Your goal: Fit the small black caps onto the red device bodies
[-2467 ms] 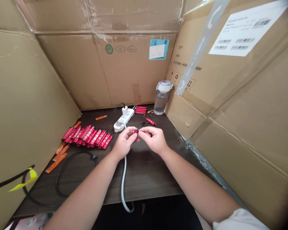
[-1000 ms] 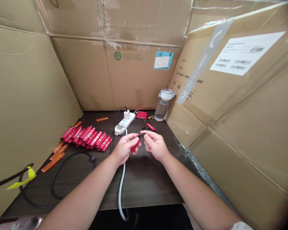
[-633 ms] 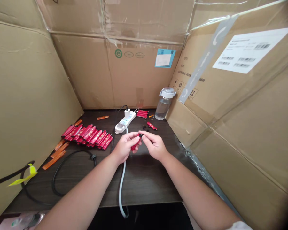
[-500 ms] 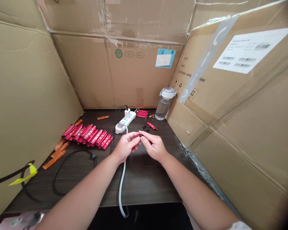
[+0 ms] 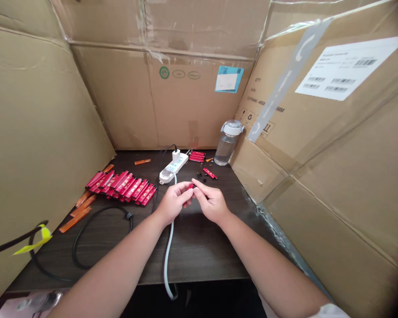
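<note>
Both hands meet above the dark table, fingertips close together. My left hand (image 5: pixel 175 201) is closed around a small red piece (image 5: pixel 191 186), most of it hidden by the fingers. My right hand (image 5: pixel 212 203) pinches at the dark end of that piece; whether it grips a separate black part there cannot be made out. A heap of flat red pieces with black ends and gold markings (image 5: pixel 122 187) lies to the left. Beyond my right hand rests a single red piece (image 5: pixel 210 173), with tiny black parts (image 5: pixel 199 176) beside it.
A white power strip (image 5: pixel 174 169) with plugs and cables stands behind the hands. A water bottle (image 5: pixel 226 143) is at the back right, near more red pieces (image 5: pixel 197 156). Orange strips (image 5: pixel 75 220) and a looped black cable (image 5: pixel 75 247) lie left. Cardboard walls (image 5: pixel 192 110) enclose the table.
Both hands stay nearly in place, with only a slight shift of the fingers around the red piece. The things on the table have not moved.
</note>
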The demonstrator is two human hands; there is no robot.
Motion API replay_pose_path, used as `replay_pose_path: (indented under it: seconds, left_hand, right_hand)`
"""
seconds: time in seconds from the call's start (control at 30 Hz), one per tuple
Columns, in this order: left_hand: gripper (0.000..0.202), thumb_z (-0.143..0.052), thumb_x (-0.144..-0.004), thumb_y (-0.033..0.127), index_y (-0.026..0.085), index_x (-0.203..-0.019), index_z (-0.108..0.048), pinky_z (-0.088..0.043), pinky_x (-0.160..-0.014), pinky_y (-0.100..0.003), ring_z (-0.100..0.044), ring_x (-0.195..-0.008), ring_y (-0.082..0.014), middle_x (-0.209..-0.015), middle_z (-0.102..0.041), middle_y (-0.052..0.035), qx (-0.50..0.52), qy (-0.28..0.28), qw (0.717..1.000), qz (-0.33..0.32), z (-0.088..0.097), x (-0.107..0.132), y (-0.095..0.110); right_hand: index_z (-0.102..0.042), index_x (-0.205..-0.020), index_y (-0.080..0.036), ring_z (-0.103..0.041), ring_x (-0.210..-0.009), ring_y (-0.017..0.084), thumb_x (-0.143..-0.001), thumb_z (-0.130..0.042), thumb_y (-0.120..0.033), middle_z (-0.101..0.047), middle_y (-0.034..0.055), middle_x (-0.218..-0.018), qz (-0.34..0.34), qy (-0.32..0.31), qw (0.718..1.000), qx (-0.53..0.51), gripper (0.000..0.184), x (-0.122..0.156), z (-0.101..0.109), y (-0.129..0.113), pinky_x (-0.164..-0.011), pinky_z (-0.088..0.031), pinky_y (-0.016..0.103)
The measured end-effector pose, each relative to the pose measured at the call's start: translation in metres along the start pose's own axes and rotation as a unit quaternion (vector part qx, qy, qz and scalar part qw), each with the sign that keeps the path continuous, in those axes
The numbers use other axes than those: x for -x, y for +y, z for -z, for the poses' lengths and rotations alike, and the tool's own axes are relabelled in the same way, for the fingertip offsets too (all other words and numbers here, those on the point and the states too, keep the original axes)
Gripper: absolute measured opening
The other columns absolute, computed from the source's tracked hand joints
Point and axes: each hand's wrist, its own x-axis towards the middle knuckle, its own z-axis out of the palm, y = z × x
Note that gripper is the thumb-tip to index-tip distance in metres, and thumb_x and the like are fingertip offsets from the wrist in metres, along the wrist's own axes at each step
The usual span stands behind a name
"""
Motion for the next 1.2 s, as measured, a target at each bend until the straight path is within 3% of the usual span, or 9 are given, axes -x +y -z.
replay_pose_path:
  seconds: [0.07, 0.17, 0.3, 0.4, 0.5, 0.63, 0.8, 0.97, 1.2]
  left_hand:
    - [0.024, -0.066, -0.075, 0.036, 0.014, -0.082, -0.061, -0.030, -0.043, -0.018, -0.042, -0.050, -0.0051, -0.065, -0.054, 0.0011, 0.032, -0.005, 0.999, 0.025, 0.000, 0.001, 0.002]
    - [0.026, -0.064, -0.075, 0.037, 0.013, -0.085, -0.060, -0.024, -0.040, -0.016, -0.041, -0.047, -0.0049, -0.067, -0.054, -0.0002, 0.094, -0.027, 0.991, 0.088, 0.001, 0.002, 0.006]
    - [0.036, -0.058, -0.079, 0.044, 0.012, -0.094, -0.061, -0.021, -0.038, -0.016, -0.037, -0.043, -0.0042, -0.065, -0.051, 0.0000, 0.184, -0.047, 0.969, 0.157, 0.005, 0.000, 0.012]
    - [0.040, -0.053, -0.081, 0.050, 0.012, -0.091, -0.060, -0.017, -0.036, -0.014, -0.032, -0.041, -0.0028, -0.060, -0.045, 0.0023, 0.243, -0.061, 0.948, 0.196, 0.009, -0.001, 0.014]
    - [0.037, -0.053, -0.082, 0.049, 0.013, -0.085, -0.059, -0.014, -0.035, -0.013, -0.028, -0.039, -0.0022, -0.058, -0.039, 0.0042, 0.274, -0.072, 0.934, 0.216, 0.012, -0.001, 0.015]
    - [0.030, -0.051, -0.084, 0.044, 0.014, -0.078, -0.056, -0.013, -0.035, -0.013, -0.026, -0.039, -0.0025, -0.057, -0.037, 0.0045, 0.294, -0.088, 0.926, 0.218, 0.015, 0.000, 0.016]
    - [0.028, -0.050, -0.081, 0.040, 0.013, -0.073, -0.055, -0.013, -0.035, -0.013, -0.026, -0.039, -0.0025, -0.060, -0.038, 0.0034, 0.297, -0.126, 0.923, 0.207, 0.015, 0.001, 0.017]
    - [0.031, -0.053, -0.080, 0.040, 0.010, -0.076, -0.060, -0.015, -0.035, -0.014, -0.034, -0.044, -0.0032, -0.070, -0.043, 0.0002, 0.281, -0.119, 0.933, 0.190, 0.014, 0.003, 0.017]
    - [0.039, -0.053, -0.083, 0.043, 0.008, -0.092, -0.066, -0.018, -0.034, -0.014, -0.032, -0.046, -0.0049, -0.063, -0.037, 0.0017, 0.307, -0.153, 0.921, 0.185, 0.019, 0.006, 0.015]
  right_hand:
    - [-0.062, -0.119, -0.018, -0.063, -0.070, 0.015, -0.088, -0.051, -0.035, -0.070, 0.0036, -0.078, -0.037, -0.023, 0.998, -0.039, 0.037, -0.001, 0.001, -0.001, -0.072, -0.052, 0.030]
    - [-0.062, -0.116, -0.018, -0.048, -0.049, 0.009, -0.087, -0.050, -0.042, -0.057, -0.0027, -0.060, -0.164, -0.029, 0.969, -0.181, 0.040, -0.007, 0.007, -0.004, -0.050, -0.044, 0.024]
    - [-0.063, -0.101, -0.017, -0.026, -0.039, 0.006, -0.082, -0.049, -0.036, -0.040, -0.0068, -0.052, -0.335, 0.028, 0.854, -0.398, 0.030, -0.021, 0.019, -0.004, -0.038, -0.024, 0.020]
    - [-0.064, -0.087, -0.012, -0.035, -0.043, 0.008, -0.077, -0.047, -0.025, -0.046, -0.0016, -0.056, -0.438, 0.040, 0.780, -0.444, 0.024, -0.026, 0.025, 0.001, -0.041, -0.029, 0.021]
    - [-0.066, -0.082, -0.009, -0.043, -0.048, 0.009, -0.074, -0.046, -0.016, -0.053, 0.0032, -0.061, -0.495, 0.028, 0.741, -0.452, 0.023, -0.025, 0.024, 0.009, -0.045, -0.038, 0.022]
    - [-0.067, -0.076, -0.009, -0.048, -0.050, 0.008, -0.067, -0.049, -0.001, -0.058, 0.0045, -0.062, -0.500, 0.031, 0.739, -0.451, 0.021, -0.022, 0.020, 0.017, -0.048, -0.045, 0.020]
    - [-0.067, -0.076, -0.009, -0.061, -0.059, 0.009, -0.064, -0.052, 0.011, -0.068, 0.0092, -0.073, -0.466, 0.078, 0.773, -0.424, 0.028, -0.022, 0.015, 0.019, -0.058, -0.054, 0.019]
    - [-0.066, -0.071, -0.010, -0.069, -0.075, 0.015, -0.068, -0.064, 0.007, -0.070, 0.0083, -0.073, -0.433, 0.121, 0.793, -0.412, 0.018, -0.022, 0.015, 0.015, -0.076, -0.059, 0.021]
    - [-0.070, -0.076, -0.009, -0.067, -0.065, 0.008, -0.074, -0.068, -0.004, -0.071, 0.0069, -0.074, -0.437, 0.070, 0.775, -0.451, 0.006, -0.024, 0.020, 0.006, -0.064, -0.056, 0.010]
